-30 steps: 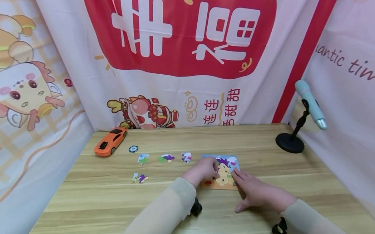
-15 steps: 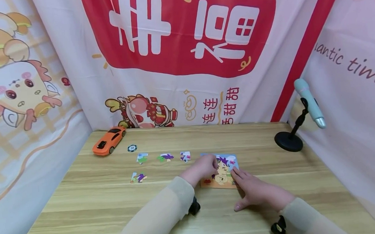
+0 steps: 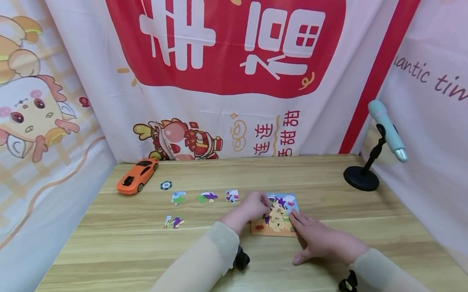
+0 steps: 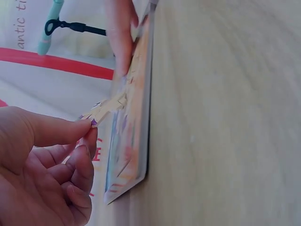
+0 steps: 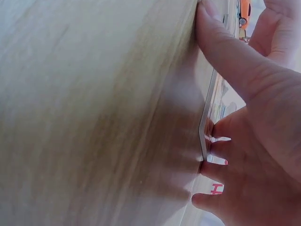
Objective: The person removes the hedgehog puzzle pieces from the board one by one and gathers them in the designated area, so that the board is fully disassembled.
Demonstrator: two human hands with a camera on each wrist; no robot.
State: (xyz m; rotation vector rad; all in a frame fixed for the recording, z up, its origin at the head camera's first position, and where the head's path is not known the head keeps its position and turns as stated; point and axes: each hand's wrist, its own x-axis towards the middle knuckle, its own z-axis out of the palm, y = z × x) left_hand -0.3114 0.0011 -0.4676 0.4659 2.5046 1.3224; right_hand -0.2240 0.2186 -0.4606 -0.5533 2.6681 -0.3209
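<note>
A flat cartoon jigsaw puzzle (image 3: 277, 228) lies in its tray on the table. Over its left side, my left hand (image 3: 255, 206) pinches a puzzle piece (image 4: 106, 110) between thumb and index finger. That piece is cream-coloured with a bit of purple; in the left wrist view it slants up from the puzzle, its far end close to or touching the surface. The left hand's other fingers are curled. My right hand (image 3: 322, 239) lies at the puzzle's right edge, fingers stretched onto it and thumb apart on the table. In the right wrist view, several right fingertips (image 5: 218, 149) meet the tray's edge.
Several loose puzzle pieces (image 3: 208, 196) lie left of the puzzle, one piece (image 3: 173, 222) nearer the front. Beyond them are a round poker chip (image 3: 166, 185) and an orange toy car (image 3: 138, 176). A mint-green microphone (image 3: 387, 130) on a black stand (image 3: 361, 178) stands back right.
My left hand has shifted slightly left and back, uncovering more of the puzzle's left part. My right hand stays at the puzzle's right edge.
</note>
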